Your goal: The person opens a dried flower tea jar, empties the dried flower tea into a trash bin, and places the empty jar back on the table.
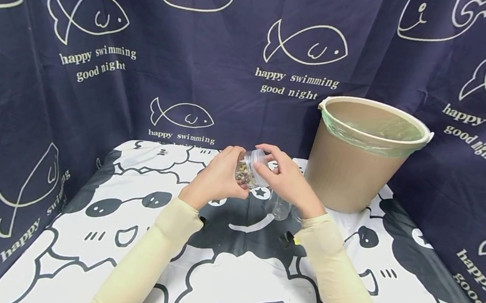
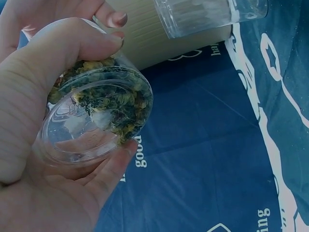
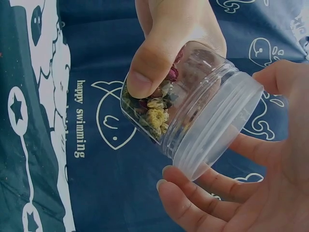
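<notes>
My left hand (image 1: 218, 176) grips a small clear plastic jar (image 3: 193, 72), held tilted above the table. Dried flowers (image 3: 157, 118), yellow and dark red, lie inside it toward the base. A frosted screw lid (image 3: 217, 128) sits on the jar's mouth, facing right. Around the lid's rim are the thumb and fingers of my right hand (image 1: 287, 178), the thumb on one edge and fingertips on the opposite one. In the left wrist view the jar's round base (image 2: 72, 130) faces the camera, with the left thumb across its side.
A second clear jar (image 1: 280, 209) stands on the table beneath my right hand, partly hidden by it. Near the right sleeve lies a small black object (image 1: 287, 240), its kind unclear. A beige bin (image 1: 345, 169) with a green liner stands at the back right.
</notes>
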